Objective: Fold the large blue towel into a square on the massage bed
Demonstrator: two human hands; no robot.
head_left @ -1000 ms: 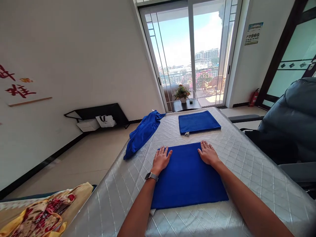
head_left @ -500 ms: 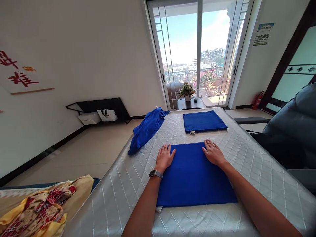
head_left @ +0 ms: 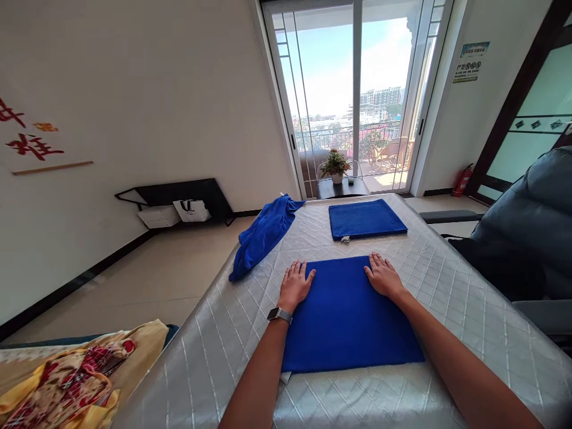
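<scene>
A blue cloth [head_left: 346, 319], folded into a flat rectangle, lies in front of me on a quilted silvery mattress [head_left: 214, 345]. My left hand [head_left: 295, 286] rests flat at its far left corner, fingers stretched out; a watch [head_left: 280, 314] is on that wrist. At the far right corner my right hand [head_left: 384, 277] lies palm down with its fingers extended. Neither hand grasps anything. Beyond them is a second folded blue cloth [head_left: 369, 219], with a small white tag at its near edge. A crumpled blue cloth [head_left: 266, 236] lies along the mattress's left edge.
Patterned fabric [head_left: 67, 381] is heaped at the lower left. A black chair [head_left: 531, 226] stands at the right. Past the mattress are a small table [head_left: 342, 189] with a potted plant [head_left: 336, 164] and a sliding glass door [head_left: 357, 101]. A white bag [head_left: 192, 210] sits by the left wall.
The view has shifted very slightly. Both hands stay flat on the folded cloth, and the cloths keep their places.
</scene>
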